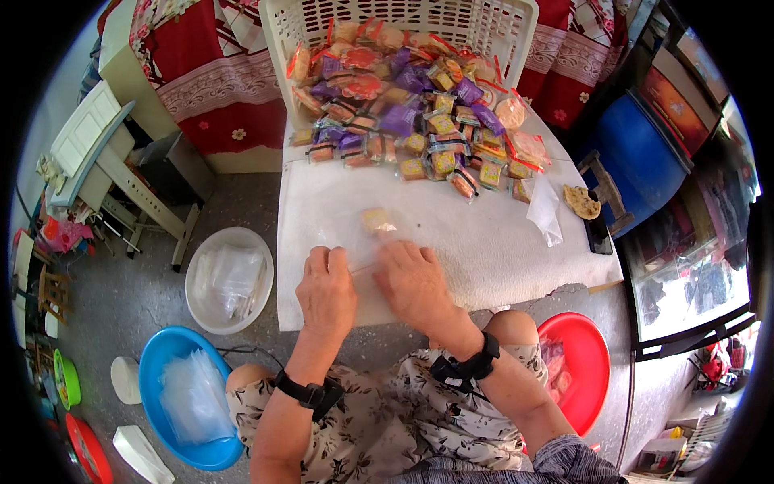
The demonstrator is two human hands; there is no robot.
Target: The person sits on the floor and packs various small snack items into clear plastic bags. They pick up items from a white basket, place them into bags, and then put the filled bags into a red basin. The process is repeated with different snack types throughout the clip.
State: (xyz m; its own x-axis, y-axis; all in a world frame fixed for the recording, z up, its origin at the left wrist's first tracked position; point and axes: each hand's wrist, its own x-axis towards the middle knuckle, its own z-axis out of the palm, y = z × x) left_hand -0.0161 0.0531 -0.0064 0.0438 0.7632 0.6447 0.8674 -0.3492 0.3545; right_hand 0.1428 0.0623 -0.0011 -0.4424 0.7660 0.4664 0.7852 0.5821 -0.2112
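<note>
My left hand (326,290) is over the front of the white cloth-covered table (508,260), its fingers pinched on what looks like a clear plastic bag (323,236), barely visible against the cloth. My right hand (414,284) is beside it, blurred, fingers bent downward; whether they grip anything is hidden. Just beyond the fingertips is a small wrapped yellow snack (376,219), also blurred. Farther back, a heap of individually wrapped snacks spills out of a tipped white plastic basket (275,54). Among them are purple packets (399,120), yellow-labelled squares (443,162) and round red-edged packs (511,112).
On the table's right lie a clear bag (545,212), a bitten flatbread (582,201) and a black phone (598,236). White (192,284) and blue (148,375) basins hold plastic bags at left. A red basin (595,375) with packs stands right, below a blue barrel (635,157).
</note>
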